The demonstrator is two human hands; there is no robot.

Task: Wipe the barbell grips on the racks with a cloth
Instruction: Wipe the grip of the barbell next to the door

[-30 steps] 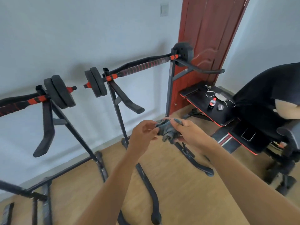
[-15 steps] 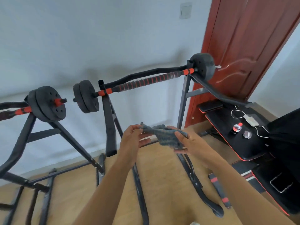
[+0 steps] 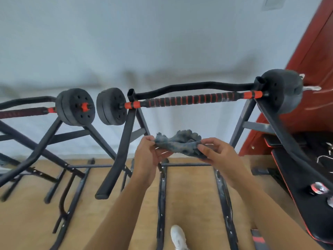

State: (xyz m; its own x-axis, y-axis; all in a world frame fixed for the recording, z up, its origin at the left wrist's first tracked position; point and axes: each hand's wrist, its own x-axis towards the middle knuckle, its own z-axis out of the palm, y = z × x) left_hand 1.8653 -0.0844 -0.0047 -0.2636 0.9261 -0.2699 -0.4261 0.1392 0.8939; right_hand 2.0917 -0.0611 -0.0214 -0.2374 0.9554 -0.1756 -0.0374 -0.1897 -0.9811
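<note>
And there you were, square to the rack [image 3: 240, 126], cloth [image 3: 177, 142] strung out between both hands! Your left hand [image 3: 146, 156] pinched its left end, fingers and thumb curled on it. Your right hand [image 3: 219, 156] gripped the right end the same way. The cloth hung below and nearer than the ribbed black-and-red barbell grip [image 3: 193, 100], well apart from it, so no contact yet. The step looked like readying the cloth. The smart play was to spread it flat, lift it over the bar, wrap it right round the ribs and draw it along the length, working into the grooves. A second grip [image 3: 23, 112] sat at the left, beyond the weight plates [image 3: 75, 107]. One caution: firm pressure could roll the bar on its rests.
</note>
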